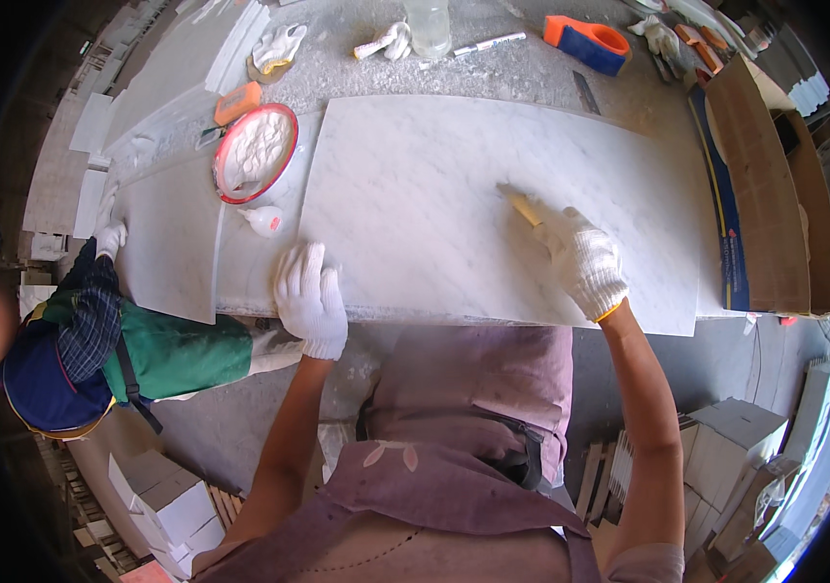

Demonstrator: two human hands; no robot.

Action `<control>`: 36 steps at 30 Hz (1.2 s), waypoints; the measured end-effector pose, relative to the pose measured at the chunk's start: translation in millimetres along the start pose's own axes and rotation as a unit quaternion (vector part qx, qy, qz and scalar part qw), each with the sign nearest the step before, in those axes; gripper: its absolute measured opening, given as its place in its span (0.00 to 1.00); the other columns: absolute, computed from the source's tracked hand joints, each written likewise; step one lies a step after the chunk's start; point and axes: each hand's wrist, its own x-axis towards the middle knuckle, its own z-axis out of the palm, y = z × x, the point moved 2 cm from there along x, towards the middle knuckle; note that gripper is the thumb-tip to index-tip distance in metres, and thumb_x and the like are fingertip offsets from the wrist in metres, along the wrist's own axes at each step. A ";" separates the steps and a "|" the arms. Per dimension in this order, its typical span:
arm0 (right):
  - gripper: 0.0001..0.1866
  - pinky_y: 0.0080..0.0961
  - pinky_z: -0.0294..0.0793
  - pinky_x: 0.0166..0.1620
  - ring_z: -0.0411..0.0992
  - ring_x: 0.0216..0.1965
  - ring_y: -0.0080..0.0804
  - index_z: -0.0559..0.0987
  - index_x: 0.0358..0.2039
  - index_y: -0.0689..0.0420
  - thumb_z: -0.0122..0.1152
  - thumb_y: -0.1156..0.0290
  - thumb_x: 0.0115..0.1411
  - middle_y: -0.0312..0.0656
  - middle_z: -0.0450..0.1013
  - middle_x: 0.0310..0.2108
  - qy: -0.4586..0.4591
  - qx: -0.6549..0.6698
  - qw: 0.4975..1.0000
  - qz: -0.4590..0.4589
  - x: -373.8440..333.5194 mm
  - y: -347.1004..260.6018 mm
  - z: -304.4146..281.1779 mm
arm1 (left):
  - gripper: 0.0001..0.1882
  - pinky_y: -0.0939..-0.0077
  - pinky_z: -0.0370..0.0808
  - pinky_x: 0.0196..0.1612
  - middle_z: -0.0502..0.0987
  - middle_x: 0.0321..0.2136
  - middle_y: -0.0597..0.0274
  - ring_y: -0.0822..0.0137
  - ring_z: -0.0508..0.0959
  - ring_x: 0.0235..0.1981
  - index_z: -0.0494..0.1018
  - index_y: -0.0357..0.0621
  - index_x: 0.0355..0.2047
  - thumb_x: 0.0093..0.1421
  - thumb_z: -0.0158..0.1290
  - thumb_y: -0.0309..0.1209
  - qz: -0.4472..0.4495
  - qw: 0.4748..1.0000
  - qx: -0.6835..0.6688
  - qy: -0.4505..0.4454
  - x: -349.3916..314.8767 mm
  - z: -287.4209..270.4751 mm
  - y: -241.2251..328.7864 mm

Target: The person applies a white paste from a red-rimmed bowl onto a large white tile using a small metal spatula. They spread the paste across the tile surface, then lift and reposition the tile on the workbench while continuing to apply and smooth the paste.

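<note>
A large pale marble slab with faint grey veins lies on the bench in front of me. My right hand, in a white knitted glove, is closed round a yellow-handled tool. Its dark end is over the slab and blurred, so I cannot tell whether it is a brush or a scraper. At the slab's front left corner rests my left hand, also gloved, fingers stretched out and holding nothing. Beyond it are a small white squeeze bottle and a red-rimmed bowl of white paste.
To the left, a co-worker in a navy cap touches another slab. An open cardboard box stands at the right end. Along the back lie an orange block, gloves, a marker, a clear container and an orange-and-blue tool.
</note>
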 end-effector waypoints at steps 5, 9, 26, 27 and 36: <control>0.27 0.42 0.80 0.45 0.78 0.39 0.46 0.74 0.71 0.41 0.57 0.66 0.73 0.49 0.81 0.47 -0.027 0.031 0.998 -0.048 3.4 -12.5 16.3 | 0.20 0.50 0.70 0.67 0.83 0.56 0.54 0.46 0.77 0.62 0.82 0.44 0.59 0.70 0.55 0.36 0.019 1.000 -0.008 -0.014 4.5 -5.0 3.9; 0.28 0.37 0.80 0.51 0.79 0.50 0.40 0.71 0.73 0.48 0.56 0.65 0.73 0.43 0.79 0.58 -0.079 0.095 0.989 -0.084 6.1 12.7 20.0 | 0.19 0.49 0.72 0.65 0.83 0.55 0.52 0.46 0.78 0.60 0.82 0.42 0.58 0.69 0.57 0.32 0.037 0.997 -0.058 -0.044 9.3 -11.9 -5.3; 0.26 0.54 0.79 0.48 0.81 0.45 0.59 0.76 0.70 0.42 0.57 0.58 0.73 0.57 0.82 0.44 0.080 -0.051 0.982 0.166 132.2 29.0 46.8 | 0.18 0.48 0.75 0.62 0.84 0.53 0.52 0.44 0.80 0.57 0.83 0.43 0.55 0.67 0.57 0.30 0.003 0.999 -0.043 -0.008 11.2 -18.3 -30.0; 0.26 0.53 0.80 0.47 0.82 0.44 0.59 0.76 0.69 0.45 0.57 0.57 0.73 0.56 0.82 0.45 0.060 -0.064 0.983 0.159 142.8 13.5 55.3 | 0.18 0.48 0.75 0.62 0.84 0.53 0.52 0.45 0.80 0.57 0.83 0.44 0.56 0.67 0.57 0.30 0.001 0.999 -0.049 -0.011 11.2 -18.4 -30.9; 0.25 0.49 0.80 0.53 0.80 0.51 0.55 0.74 0.70 0.46 0.56 0.60 0.74 0.53 0.81 0.52 -0.041 -0.005 0.996 0.079 224.9 -70.6 102.6 | 0.17 0.43 0.72 0.64 0.83 0.51 0.46 0.38 0.79 0.56 0.82 0.35 0.53 0.65 0.55 0.27 0.015 0.998 -0.057 -0.009 11.9 -20.4 -31.1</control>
